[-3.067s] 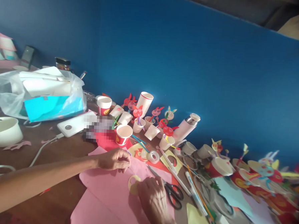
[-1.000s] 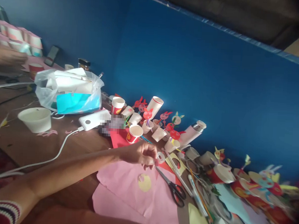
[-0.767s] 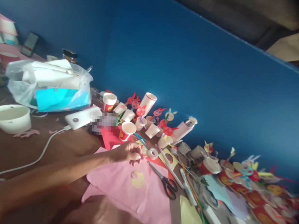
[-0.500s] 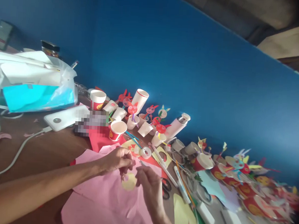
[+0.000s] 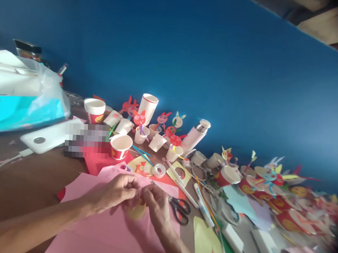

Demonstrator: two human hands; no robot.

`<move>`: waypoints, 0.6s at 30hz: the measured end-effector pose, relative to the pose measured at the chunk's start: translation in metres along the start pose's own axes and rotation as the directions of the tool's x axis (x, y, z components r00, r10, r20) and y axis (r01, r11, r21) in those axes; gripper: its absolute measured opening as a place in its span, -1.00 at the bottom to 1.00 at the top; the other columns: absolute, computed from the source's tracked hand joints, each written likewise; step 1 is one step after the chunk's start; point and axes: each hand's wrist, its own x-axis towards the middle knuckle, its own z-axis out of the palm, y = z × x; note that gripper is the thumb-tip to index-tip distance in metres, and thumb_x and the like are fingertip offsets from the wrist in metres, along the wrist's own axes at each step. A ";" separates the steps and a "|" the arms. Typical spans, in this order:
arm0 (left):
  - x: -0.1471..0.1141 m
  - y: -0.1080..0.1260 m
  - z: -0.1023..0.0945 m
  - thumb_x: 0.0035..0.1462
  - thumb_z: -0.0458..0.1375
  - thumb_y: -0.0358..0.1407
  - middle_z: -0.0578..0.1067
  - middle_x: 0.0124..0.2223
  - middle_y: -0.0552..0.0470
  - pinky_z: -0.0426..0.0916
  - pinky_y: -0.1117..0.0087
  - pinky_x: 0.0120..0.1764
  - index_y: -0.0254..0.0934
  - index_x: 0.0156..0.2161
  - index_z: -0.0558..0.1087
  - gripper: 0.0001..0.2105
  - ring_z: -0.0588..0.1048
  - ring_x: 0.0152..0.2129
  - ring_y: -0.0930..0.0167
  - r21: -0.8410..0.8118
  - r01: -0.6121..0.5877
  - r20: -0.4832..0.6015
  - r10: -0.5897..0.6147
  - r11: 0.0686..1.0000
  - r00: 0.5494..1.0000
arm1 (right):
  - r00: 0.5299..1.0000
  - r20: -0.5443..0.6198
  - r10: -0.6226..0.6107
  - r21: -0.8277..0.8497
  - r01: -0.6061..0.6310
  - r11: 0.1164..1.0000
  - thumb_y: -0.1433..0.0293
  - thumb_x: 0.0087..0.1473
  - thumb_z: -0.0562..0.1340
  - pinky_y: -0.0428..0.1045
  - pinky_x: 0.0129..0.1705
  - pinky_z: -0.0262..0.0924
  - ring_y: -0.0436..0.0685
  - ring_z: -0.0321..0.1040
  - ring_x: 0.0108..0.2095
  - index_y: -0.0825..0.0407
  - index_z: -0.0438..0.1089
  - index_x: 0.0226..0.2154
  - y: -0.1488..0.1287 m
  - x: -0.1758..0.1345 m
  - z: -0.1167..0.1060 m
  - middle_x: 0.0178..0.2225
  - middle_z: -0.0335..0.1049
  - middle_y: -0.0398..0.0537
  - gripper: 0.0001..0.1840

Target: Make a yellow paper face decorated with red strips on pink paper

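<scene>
Over a large sheet of pink paper (image 5: 95, 232), my left hand (image 5: 118, 192) and my right hand (image 5: 158, 209) are close together with fingers pinched. Between and just below the fingertips hangs a small rounded yellow paper cut-out (image 5: 137, 211), blurred and partly hidden by the fingers. Both hands appear to grip its upper part. Black-handled scissors (image 5: 180, 210) lie to the right of my right hand. Beyond the hands are a roll of clear tape (image 5: 159, 170) and a yellow sheet with a round hole (image 5: 173, 174).
Paper cups (image 5: 121, 146) stand along the blue wall, several holding paper animal heads on sticks (image 5: 139, 119). A pink thermos (image 5: 195, 137) leans there. A white power bank (image 5: 48, 137) with a cable lies left. Pens (image 5: 203, 205) and yellow paper (image 5: 206, 241) are at right.
The view has turned slightly to the right, so the table things sit further left. My fingertips have come closer together around the yellow cut-out, and the scissors show more fully.
</scene>
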 end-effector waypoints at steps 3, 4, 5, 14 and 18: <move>0.000 0.002 0.003 0.06 0.10 -0.16 0.45 -0.51 0.01 0.11 0.56 -0.72 -0.34 -0.41 0.39 -0.76 0.34 -0.68 0.50 0.015 0.004 0.005 -0.004 1.000 1.000 | 0.999 -0.044 -0.015 -0.013 0.014 1.000 0.27 0.07 0.15 -0.13 -0.45 0.20 -0.01 0.29 -0.55 0.05 0.33 -0.57 0.002 0.001 -0.001 -0.60 0.37 -0.17 -0.73; 0.000 0.002 0.004 0.06 0.11 -0.12 0.44 -0.51 0.02 0.10 0.56 -0.72 -0.33 -0.41 0.39 -0.73 0.33 -0.68 0.50 0.018 0.003 -0.006 -0.002 1.000 1.000 | 0.998 -0.055 -0.021 -0.023 0.019 1.000 0.27 0.07 0.15 -0.12 -0.45 0.20 -0.01 0.30 -0.55 0.05 0.34 -0.57 0.003 0.001 0.000 -0.59 0.38 -0.16 -0.73; 0.000 0.002 0.005 0.05 0.11 -0.08 0.42 -0.52 0.03 0.09 0.56 -0.72 -0.33 -0.41 0.39 -0.71 0.32 -0.68 0.50 0.022 0.002 -0.023 -0.001 1.000 1.000 | 0.998 -0.064 -0.026 -0.035 0.024 0.999 0.28 0.08 0.15 -0.12 -0.44 0.21 0.00 0.32 -0.53 0.05 0.34 -0.56 0.003 0.000 0.000 -0.58 0.40 -0.14 -0.73; 0.005 -0.011 0.006 0.08 0.07 -0.14 0.42 -0.58 0.05 0.02 0.55 -0.75 -0.31 -0.46 0.41 -0.74 0.28 -0.74 0.51 0.165 -0.034 -0.116 0.054 0.986 0.992 | 0.994 -0.081 -0.074 -0.225 0.054 0.973 0.31 0.10 0.11 -0.13 -0.43 0.17 -0.01 0.29 -0.52 0.06 0.37 -0.56 0.006 -0.003 0.008 -0.57 0.41 -0.14 -0.71; 0.004 -0.010 -0.003 0.10 0.04 -0.12 0.46 -0.54 0.02 0.05 0.55 -0.72 -0.32 -0.39 0.41 -0.72 0.33 -0.70 0.48 0.163 -0.032 -0.084 0.046 0.986 0.995 | 0.995 -0.052 -0.090 -0.412 0.061 0.909 0.21 0.14 0.07 -0.14 -0.46 0.11 -0.01 0.27 -0.53 0.06 0.36 -0.58 0.000 0.004 -0.013 -0.60 0.35 -0.16 -0.60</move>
